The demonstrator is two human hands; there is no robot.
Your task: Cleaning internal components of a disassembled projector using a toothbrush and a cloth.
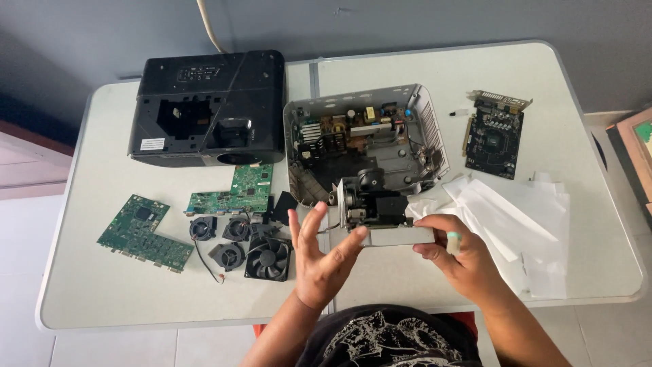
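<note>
Leftmost on the white table (81, 285) lies a green circuit board (145, 233), L-shaped and flat, well apart from my hands. Just right of it sits a second green board (234, 191), and behind that stands the black projector housing (207, 109), its top opened up, a pale cable (209, 27) running off from behind it. In front of the second board is a cluster of small black fans (238, 246): two round ones side by side, another below them, and a square one nearest me, with thin wires trailing out toward the table edge.

My left hand (319, 255) hovers just right of the square fan, fingers spread apart and upright, palm turned to the right. Its thumb touches the left end of the grey base of the black optical assembly (375, 207); the fingers themselves grip nothing. The assembly sits between my two hands, at the front edge of the open grey chassis (367, 136), whose inside shows a brown power board and loose wiring. The chassis stands directly behind the assembly, touching or nearly touching it; I cannot tell which.

My right hand (458, 255) is closed on the right end of the assembly's grey base, fingers curled over it, a pale green band on one finger. Crumpled white paper sheets (523, 224) lie beside and partly under that hand. Farther right and back, a dark graphics card (496, 134) rests flat with a small white piece (460, 112) beside it.
</note>
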